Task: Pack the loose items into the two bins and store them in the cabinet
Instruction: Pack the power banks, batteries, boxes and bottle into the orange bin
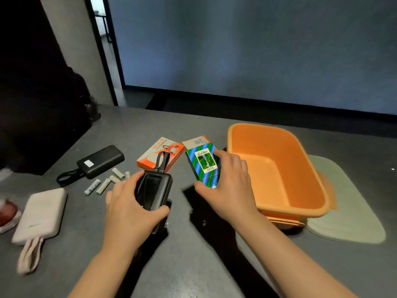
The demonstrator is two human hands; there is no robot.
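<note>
Leftward of both hands lie a pink power bank (40, 214), loose batteries (103, 186) and a black power bank (101, 161) on the counter (193, 265). Left hand (131, 214) grips a black charger (153, 192); right hand (229, 188) pinches a green box (203, 162) (orange boxes (160, 152) behind). Right of it sits an orange bin (279, 168).

I'm counting what's lying out on my desk (193, 265).
I'm seeing three power banks: two black (101, 161) (153, 191), one pink (40, 215); five batteries (103, 186); two orange boxes (160, 154) (196, 141); one green-blue box (204, 163); one orange bin (277, 168); one mat (348, 211).
</note>
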